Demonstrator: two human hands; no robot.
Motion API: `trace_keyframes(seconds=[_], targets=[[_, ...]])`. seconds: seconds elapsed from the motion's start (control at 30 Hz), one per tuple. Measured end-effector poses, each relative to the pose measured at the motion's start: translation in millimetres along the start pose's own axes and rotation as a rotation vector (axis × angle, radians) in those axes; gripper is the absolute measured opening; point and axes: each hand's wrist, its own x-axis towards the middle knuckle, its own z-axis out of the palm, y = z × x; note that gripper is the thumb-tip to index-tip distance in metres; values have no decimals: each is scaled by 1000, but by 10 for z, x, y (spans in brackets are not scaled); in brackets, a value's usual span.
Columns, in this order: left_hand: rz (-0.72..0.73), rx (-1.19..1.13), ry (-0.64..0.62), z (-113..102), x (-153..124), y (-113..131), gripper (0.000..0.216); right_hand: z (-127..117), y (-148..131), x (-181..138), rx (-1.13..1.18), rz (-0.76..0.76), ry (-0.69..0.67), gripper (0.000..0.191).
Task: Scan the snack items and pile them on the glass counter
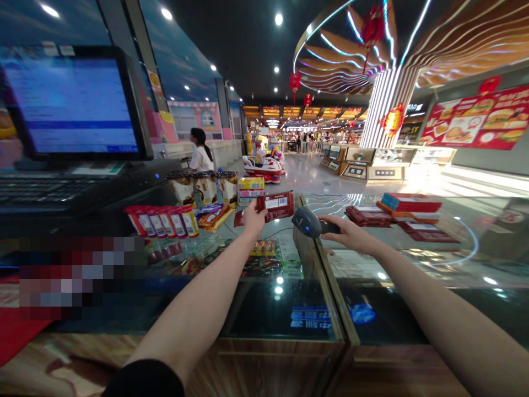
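My left hand [253, 218] is stretched out over the glass counter [285, 309] and grips a dark red flat package [276, 205] by its left end. The package's white label faces me. My right hand [350, 231] holds a grey handheld barcode scanner [308, 222] by its handle, with the scanner's head just right of and below the package. A small blue light shows on the scanner.
A till screen [70, 105] and keyboard [41, 190] stand at the left. Small red bottles [161, 221], snack cups [204, 187] and candy boxes [250, 190] crowd the counter behind my left hand. Red flat boxes [407, 212] lie on the right glass case. A person [201, 150] stands beyond.
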Motion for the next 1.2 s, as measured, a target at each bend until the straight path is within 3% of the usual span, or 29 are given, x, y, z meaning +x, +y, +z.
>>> trace_keyframes(seconds=[0.23, 0.77, 1.0, 1.2], targets=[[64, 73, 12, -3, 27, -39, 22, 1, 28, 4, -10, -7, -5, 51], [3, -99, -9, 40, -9, 16, 28, 36, -23, -49, -81, -58, -85, 55], [-38, -224, -66, 93, -69, 103, 30, -59, -69, -61, -18, -23, -126, 63], [-76, -319, -115, 173, -93, 204, 30, -81, -54, -8, 88, 79, 104, 49]])
